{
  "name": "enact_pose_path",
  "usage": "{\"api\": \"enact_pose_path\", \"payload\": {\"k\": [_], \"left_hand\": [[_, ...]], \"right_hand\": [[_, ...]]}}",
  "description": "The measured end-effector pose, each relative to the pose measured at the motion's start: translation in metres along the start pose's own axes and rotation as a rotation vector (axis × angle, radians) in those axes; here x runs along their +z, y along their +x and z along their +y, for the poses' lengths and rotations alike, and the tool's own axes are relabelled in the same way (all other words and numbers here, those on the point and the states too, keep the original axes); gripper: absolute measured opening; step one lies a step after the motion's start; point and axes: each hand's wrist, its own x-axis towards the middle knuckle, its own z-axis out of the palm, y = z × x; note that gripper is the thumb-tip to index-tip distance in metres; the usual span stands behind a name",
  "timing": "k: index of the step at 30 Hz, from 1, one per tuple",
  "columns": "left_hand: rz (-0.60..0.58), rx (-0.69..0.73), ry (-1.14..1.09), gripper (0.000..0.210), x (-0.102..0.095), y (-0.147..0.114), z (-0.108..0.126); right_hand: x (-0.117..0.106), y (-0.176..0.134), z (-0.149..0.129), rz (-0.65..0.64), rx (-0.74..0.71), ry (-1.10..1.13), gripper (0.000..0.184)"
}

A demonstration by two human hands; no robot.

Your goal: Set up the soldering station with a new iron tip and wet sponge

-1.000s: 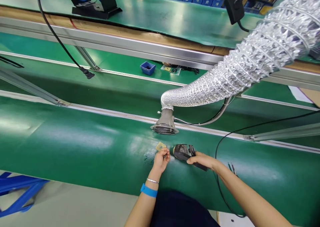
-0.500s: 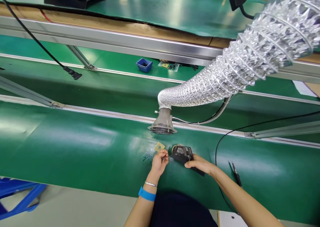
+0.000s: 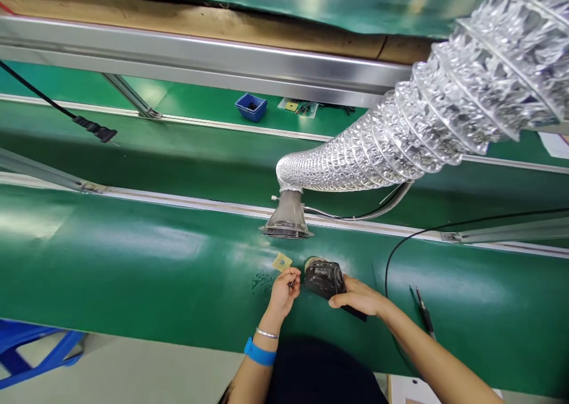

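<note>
My right hand (image 3: 362, 297) grips the right side of a black soldering iron stand (image 3: 323, 278), with the thumb in front. The stand is tilted above the green bench, and a round tan part shows at its back edge. Just left of it, my left hand (image 3: 284, 291) is closed in a pinch, and what lies between its fingers is too small to make out. Beyond the left fingertips a yellow square sponge with a hole (image 3: 281, 262) lies on the mat. Dark wet-looking specks (image 3: 261, 282) dot the mat left of that hand.
A fume hood (image 3: 288, 217) on a silver flexible duct (image 3: 355, 155) hangs over the bench beyond my hands. To the right lies a soldering iron (image 3: 425, 313) with its black cable (image 3: 387, 262). A blue bin (image 3: 251, 106) stands on the far shelf.
The stand has tipped in my right hand, so its dark top shows more. My left hand keeps its pinch in nearly the same place. The head view has shifted slightly.
</note>
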Motion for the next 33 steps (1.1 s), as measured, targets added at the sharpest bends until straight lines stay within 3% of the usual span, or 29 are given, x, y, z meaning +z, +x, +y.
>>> {"api": "enact_pose_path", "payload": {"k": [6,12,15,19,21,26,28,30,33], "left_hand": [[-0.001,-0.001,0.059,0.025,0.002,0.000,-0.002],[0.010,0.013,0.088,0.027,-0.001,-0.001,-0.001],[0.018,0.031,0.110,0.026,-0.004,-0.001,-0.002],[0.021,0.072,0.182,0.019,-0.008,-0.005,-0.001],[-0.037,0.147,0.360,0.019,-0.006,-0.013,0.004],[-0.442,0.454,1.302,0.051,0.022,-0.038,0.020],[-0.545,0.535,1.572,0.053,0.038,-0.043,0.020],[-0.583,0.544,1.760,0.046,0.052,-0.044,0.017],[-0.498,0.489,1.919,0.041,0.062,-0.041,0.011]], "right_hand": [[-0.010,-0.007,-0.014,0.050,0.132,-0.135,0.049],[-0.024,-0.004,-0.028,-0.043,0.183,-0.177,0.045],[-0.028,-0.002,-0.032,-0.092,0.168,-0.177,0.040],[-0.029,0.002,-0.032,-0.059,0.138,-0.306,0.052],[-0.028,0.003,-0.030,-0.016,0.153,-0.418,0.061],[-0.026,0.002,-0.026,0.042,0.121,-0.609,0.071],[-0.025,0.000,-0.025,0.041,0.097,-0.644,0.072],[-0.025,-0.001,-0.023,0.035,0.077,-0.664,0.071],[-0.025,-0.004,-0.021,0.049,0.073,-0.691,0.069]]}}
